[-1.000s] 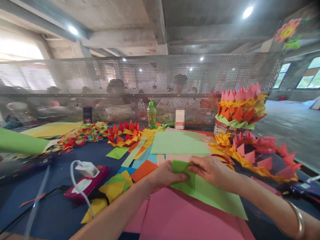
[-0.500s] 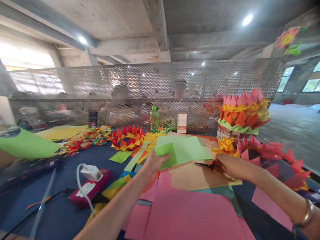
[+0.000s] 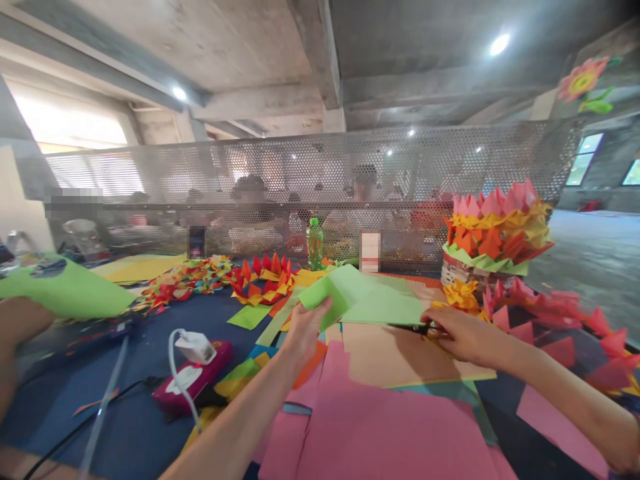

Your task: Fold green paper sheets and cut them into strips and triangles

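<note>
My left hand (image 3: 305, 330) pinches a bright green sheet of paper (image 3: 334, 305) between thumb and fingers, its near edge lifted and tilted. Behind and to the right of it lies a paler green sheet (image 3: 387, 301); whether the two are joined I cannot tell. My right hand (image 3: 457, 333) is closed round scissors (image 3: 419, 328), whose dark blades show only in part at the pale sheet's lower right edge. Tan paper (image 3: 380, 357) lies under the blades, and pink sheets (image 3: 390, 427) spread closer to me.
A pink power strip (image 3: 193, 380) with a white charger sits left. Behind are paper scraps (image 3: 187, 283), a red-and-orange folded-paper ring (image 3: 263, 283) and a green bottle (image 3: 315, 247). Tall layered paper petals (image 3: 493, 227) stand right. Another person's hand (image 3: 25, 320) holds green paper at far left.
My left hand has raised and tilted the bright green paper. The scissors have shifted so that the pale sheet's edge covers most of the blades. The whole view has shifted slightly.
</note>
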